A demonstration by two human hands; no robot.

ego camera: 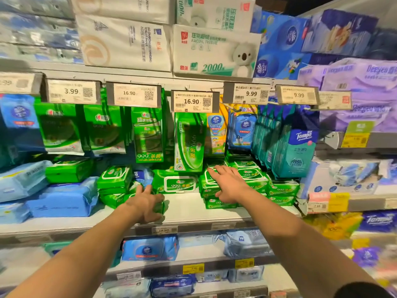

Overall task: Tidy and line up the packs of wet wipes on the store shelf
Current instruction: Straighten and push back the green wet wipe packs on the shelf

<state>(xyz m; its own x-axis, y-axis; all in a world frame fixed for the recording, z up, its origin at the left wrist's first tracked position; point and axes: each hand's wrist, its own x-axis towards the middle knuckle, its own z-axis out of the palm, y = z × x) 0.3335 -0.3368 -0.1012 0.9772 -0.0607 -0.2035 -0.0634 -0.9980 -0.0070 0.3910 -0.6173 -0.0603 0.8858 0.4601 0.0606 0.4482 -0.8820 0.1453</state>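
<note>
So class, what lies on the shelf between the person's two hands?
In the head view, a flat green wipes pack lies between the left hand and right hand, with bare shelf in front.

Both arms stretched forward, left hand point(148, 203) curled in a grip, right hand point(228, 183) flat, fingers spread

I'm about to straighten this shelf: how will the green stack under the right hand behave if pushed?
The green stack looks like soft film packs, so it will likely give under the right hand. The glossy wrap suggests layers may slide apart. Flat and low, it probably won't tip.
</note>
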